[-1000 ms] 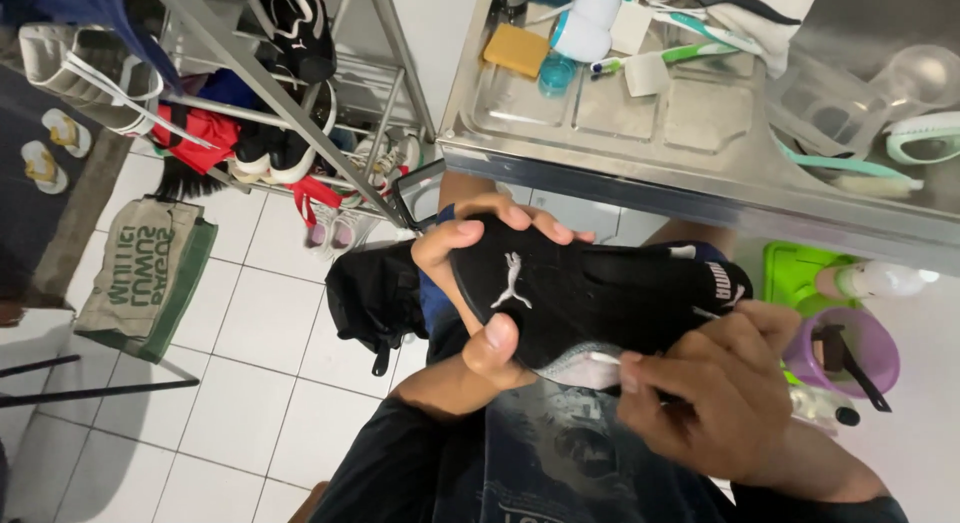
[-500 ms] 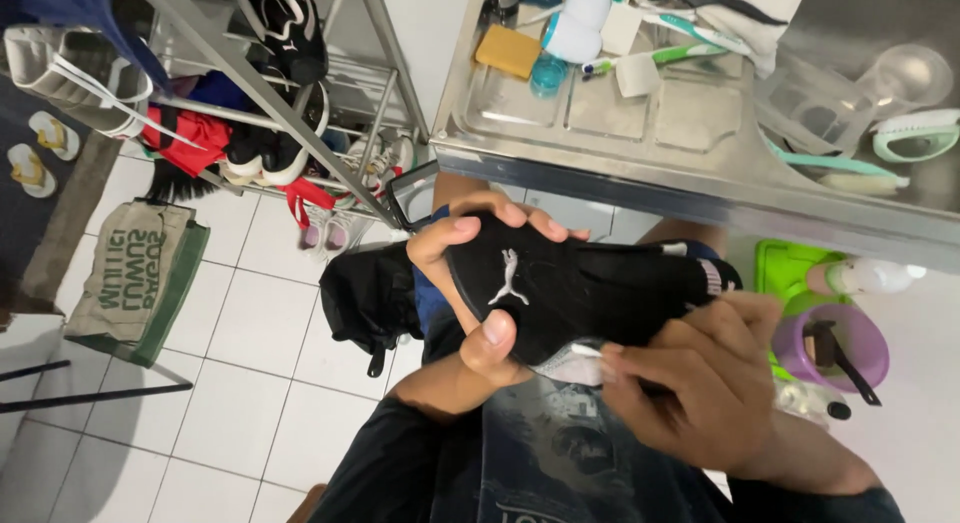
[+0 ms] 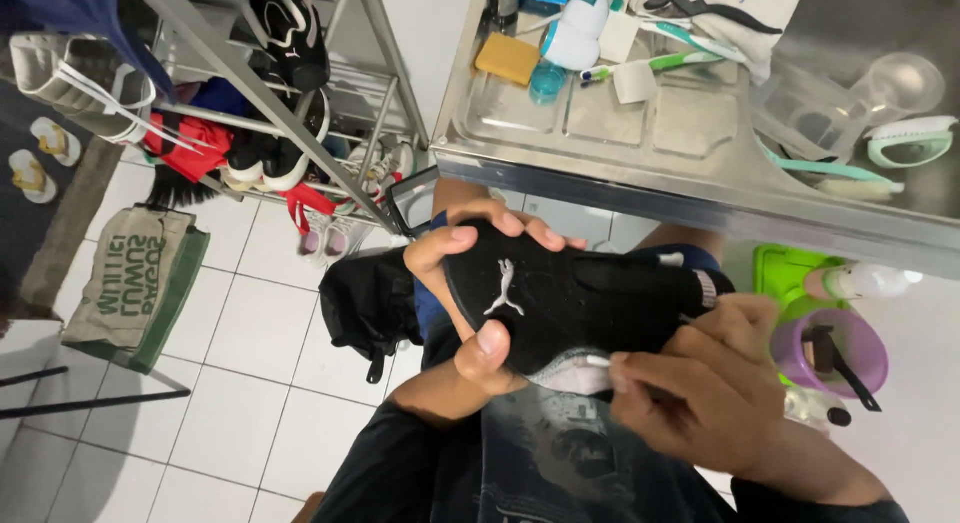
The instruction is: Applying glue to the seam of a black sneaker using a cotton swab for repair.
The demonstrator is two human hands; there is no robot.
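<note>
The left hand (image 3: 470, 283) clamps the toe end of a black shoe (image 3: 580, 308), fingers curled over the top edge at twelve o'clock and the thumb pressed on the near side at six; the shoe lies sideways across the middle of the view, over the person's lap, heel toward three o'clock; the right hand (image 3: 700, 383) pinches a thin white-tipped swab (image 3: 598, 362), its tip touching the pale sole edge at the shoe's six o'clock. The work looks like fine cleaning along that edge; it would go best with short, light strokes that follow the seam, the left hand bracing firmly and turning the shoe rather than the swab reaching around. Left wrist bent inward, forearm rising from six o'clock; right hand knuckles-up, forearm running off to four o'clock. Beyond, a steel sink counter (image 3: 600, 178) at twelve o'clock; a purple cup (image 3: 835, 348) at three; a shoe rack (image 3: 280, 113) at ten.
</note>
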